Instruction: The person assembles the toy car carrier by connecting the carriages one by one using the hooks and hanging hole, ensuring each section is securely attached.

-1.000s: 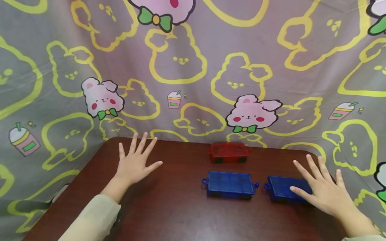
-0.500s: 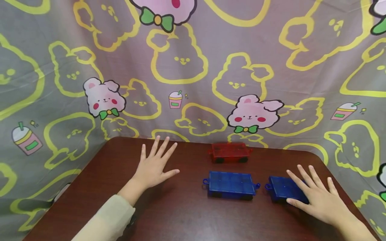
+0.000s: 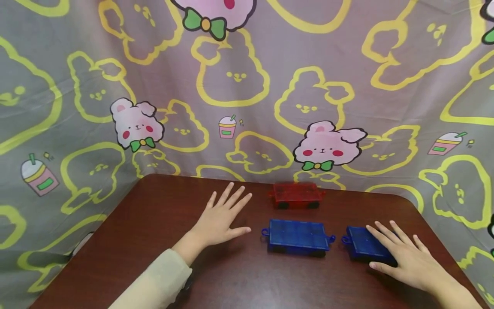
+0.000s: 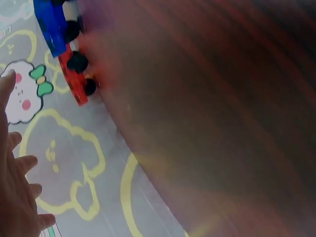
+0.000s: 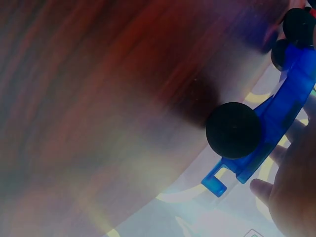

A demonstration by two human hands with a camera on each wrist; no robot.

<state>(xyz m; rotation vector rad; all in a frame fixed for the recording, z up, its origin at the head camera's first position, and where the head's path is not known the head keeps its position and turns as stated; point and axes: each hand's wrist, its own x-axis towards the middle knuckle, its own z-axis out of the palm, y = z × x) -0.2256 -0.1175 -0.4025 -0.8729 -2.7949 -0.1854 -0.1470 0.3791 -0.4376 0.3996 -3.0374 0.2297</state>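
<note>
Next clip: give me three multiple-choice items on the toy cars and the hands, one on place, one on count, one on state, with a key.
1. Where is the red car?
A. behind the middle blue car
B. under the left hand
C. off the table

2. How many blue cars?
A. one
B. two
C. three

3. The right hand is:
A. flat, fingers on the right blue car
B. a fist
C. lifting the red car

Key: 1 A, nearer the cloth backdrop; 2 B, side by side; 3 A, fingers straight over its top.
</note>
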